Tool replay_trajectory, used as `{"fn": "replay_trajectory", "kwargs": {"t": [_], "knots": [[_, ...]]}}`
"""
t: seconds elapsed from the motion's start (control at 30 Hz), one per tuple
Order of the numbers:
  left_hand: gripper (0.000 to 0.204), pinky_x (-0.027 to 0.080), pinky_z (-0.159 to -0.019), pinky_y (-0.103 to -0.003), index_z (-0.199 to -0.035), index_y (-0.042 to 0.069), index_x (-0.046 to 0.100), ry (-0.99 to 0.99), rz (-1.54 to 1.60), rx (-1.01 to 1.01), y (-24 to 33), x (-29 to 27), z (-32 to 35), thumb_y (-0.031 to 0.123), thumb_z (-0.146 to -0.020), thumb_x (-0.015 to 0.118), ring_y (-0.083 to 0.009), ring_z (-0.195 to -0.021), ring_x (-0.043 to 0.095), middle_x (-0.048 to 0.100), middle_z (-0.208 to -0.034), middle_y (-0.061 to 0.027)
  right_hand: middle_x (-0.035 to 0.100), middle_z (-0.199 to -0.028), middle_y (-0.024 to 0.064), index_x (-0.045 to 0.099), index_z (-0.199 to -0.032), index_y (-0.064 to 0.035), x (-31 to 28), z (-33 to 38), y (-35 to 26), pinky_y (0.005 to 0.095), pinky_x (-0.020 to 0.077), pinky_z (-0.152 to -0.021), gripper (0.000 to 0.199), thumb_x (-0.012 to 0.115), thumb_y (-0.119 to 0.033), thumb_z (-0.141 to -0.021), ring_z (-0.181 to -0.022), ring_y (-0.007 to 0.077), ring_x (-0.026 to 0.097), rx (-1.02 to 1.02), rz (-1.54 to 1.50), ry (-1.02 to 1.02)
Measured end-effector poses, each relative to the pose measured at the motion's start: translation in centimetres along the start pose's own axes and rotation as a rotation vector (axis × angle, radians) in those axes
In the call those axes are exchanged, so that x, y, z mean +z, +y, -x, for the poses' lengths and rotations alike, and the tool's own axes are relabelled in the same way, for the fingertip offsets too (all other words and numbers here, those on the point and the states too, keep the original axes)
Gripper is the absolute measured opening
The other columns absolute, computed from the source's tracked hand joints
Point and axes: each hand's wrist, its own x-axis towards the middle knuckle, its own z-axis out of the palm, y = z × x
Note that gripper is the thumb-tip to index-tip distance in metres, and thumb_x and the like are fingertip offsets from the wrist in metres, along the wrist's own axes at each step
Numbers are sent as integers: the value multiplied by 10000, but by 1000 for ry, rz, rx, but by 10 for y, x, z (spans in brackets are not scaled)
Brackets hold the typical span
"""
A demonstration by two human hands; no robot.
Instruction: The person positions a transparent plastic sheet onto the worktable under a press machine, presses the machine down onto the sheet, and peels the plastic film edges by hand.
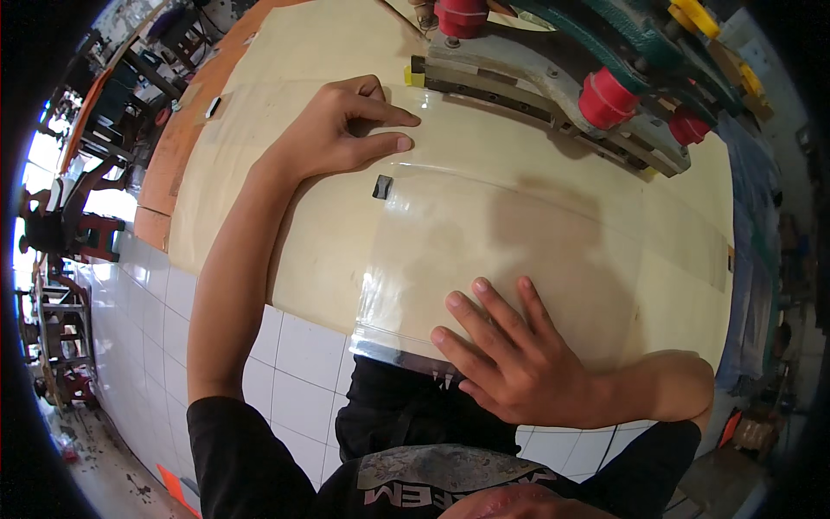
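The left hand [341, 130] rests on the far part of a clear plastic sheet [484, 251], fingers curled loosely toward the palm and thumb stretched out along the film, pressing down rather than gripping anything. The right hand [510, 359] lies flat and open on the near part of the same sheet, fingers spread and pointing away from the body, its palm just past the sheet's near edge [393, 355], which hangs slightly over the counter's front. The sheet lies between and under both hands on the pale cream counter [674, 251]; its long axis seems to run from the person's body out toward the machine, though its far and right borders are hard to trace against the glossy surface. The right hand is nearer the overhanging near edge, the left nearer the far end. A small dark tab [382, 187] sits on the film just below the left hand, and a similar one [213, 107] lies further left on the counter. Beyond the left hand stands a machine with a grey metal bar [553, 99], red cylindrical knobs [605, 98] and a green frame [622, 39]. Below the counter's front are white tiles [298, 346]; furniture stands at the far left.
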Motion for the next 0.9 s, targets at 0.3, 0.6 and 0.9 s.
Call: {"fn": "replay_trajectory", "kwargs": {"t": [0.3,0.6,0.9], "knots": [[301,359,-566,-277,-1011,41,731,-34,-7,-2,2,-2,-1,169,-742,773,-130,-651,468,481,-693,-34,419,-1402,220,524,-1291,-60,-4,-1,-1,645,279,-1039,522,619,-302,-838,-1321,414,367,14,-15,-17],[307,366,-581,-287,-1006,36,729,-32,-14,20,-1,0,-2,175,-736,777,-140,-657,473,491,-694,-45,417,-1402,221,517,-1296,-60,-4,0,-1,642,291,-1031,530,613,-313,-841,-1319,415,369,10,10,-20],[280,375,-569,-293,-972,70,744,-9,6,2,-1,0,-2,199,-726,789,-145,-624,459,492,-688,-39,425,-1393,223,516,-1298,-56,-7,0,0,641,296,-1026,544,621,-313,-830,-1309,415,384,3,3,-23]]}}
